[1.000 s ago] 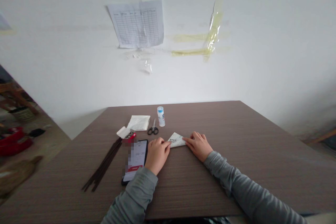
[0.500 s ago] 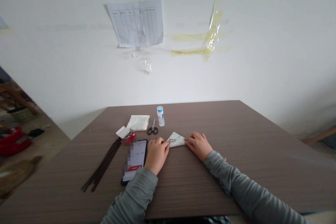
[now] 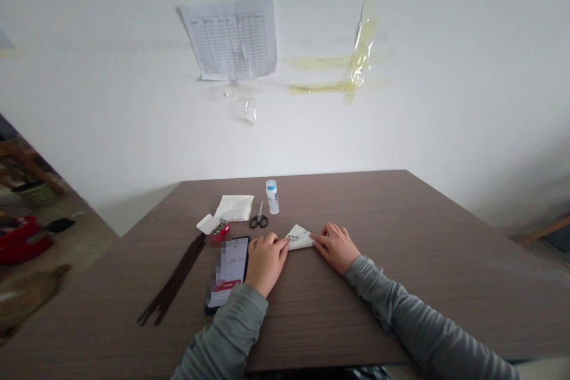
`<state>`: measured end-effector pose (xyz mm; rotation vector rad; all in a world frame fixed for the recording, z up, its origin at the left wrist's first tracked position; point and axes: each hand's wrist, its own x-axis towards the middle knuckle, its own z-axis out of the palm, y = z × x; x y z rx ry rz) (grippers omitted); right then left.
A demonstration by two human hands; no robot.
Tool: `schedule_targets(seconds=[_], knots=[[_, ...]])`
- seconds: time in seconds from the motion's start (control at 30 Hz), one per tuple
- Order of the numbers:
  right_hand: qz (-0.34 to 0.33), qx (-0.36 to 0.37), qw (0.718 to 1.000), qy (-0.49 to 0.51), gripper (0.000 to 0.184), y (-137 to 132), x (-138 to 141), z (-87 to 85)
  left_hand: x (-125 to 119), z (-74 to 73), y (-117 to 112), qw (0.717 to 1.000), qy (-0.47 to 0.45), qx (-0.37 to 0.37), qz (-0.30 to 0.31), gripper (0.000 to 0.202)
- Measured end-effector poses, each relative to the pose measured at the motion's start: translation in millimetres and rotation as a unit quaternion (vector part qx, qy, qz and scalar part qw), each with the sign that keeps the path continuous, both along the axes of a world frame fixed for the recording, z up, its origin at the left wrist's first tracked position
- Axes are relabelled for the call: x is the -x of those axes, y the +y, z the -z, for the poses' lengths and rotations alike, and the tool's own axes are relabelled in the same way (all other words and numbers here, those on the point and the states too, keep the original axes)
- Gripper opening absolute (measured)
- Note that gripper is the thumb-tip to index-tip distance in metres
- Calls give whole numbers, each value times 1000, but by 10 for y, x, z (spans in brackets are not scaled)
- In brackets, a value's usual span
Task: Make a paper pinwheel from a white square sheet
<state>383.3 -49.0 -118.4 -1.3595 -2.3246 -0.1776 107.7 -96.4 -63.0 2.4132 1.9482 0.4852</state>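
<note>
A piece of patterned white paper (image 3: 300, 238), folded to a triangle, lies on the brown table (image 3: 338, 309) with its peak pointing away from me. My left hand (image 3: 267, 262) has its fingers closed on the paper's left corner. At the right corner, the fingers of my right hand (image 3: 337, 247) pinch the paper's edge. Both thumbs sit low against the table, partly hidden. Just left of my left hand lies a phone (image 3: 229, 273) with a timer on its screen.
Scissors (image 3: 259, 217) with black handles lie beyond my left hand, beside a white bottle (image 3: 272, 197) with a blue cap. Further left are a folded paper stack (image 3: 234, 208), an opened red box (image 3: 218, 229) of small items and several dark brown sticks (image 3: 173, 279). A wall (image 3: 320, 142) rises behind.
My right hand has shifted very slightly left, its fingers a little further over the paper's right corner. My left hand and the other things look unmoved.
</note>
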Motion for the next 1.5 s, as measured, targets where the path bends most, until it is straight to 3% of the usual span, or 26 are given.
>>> schedule_targets(seconds=[0.23, 0.4, 0.53, 0.7, 0.8, 1.07, 1.5], knots=[[12, -14, 1000, -6, 44, -18, 18, -8, -9, -11, -11, 1000, 16, -5, -2, 37], [-56, -52, 997, 13, 47, -31, 51, -59, -38, -5, -11, 1000, -1, -12, -18, 35], [-94, -11, 995, 27, 46, -57, 90, -96, -26, -3, -7, 1000, -14, -11, -7, 36], [-92, 58, 993, 55, 45, -112, 109, -197, 18, 7, 51, 999, -43, 2, 14, 28], [-84, 64, 992, 69, 39, -123, 104, -238, 30, 25, 86, 997, -68, 3, 38, 23], [-93, 28, 993, 62, 23, -5, 49, -93, 14, 32, 78, 997, -69, 37, 25, 31], [-108, 22, 992, 59, 30, -39, 72, -58, 8, -19, 56, 997, -56, 56, 13, 33]])
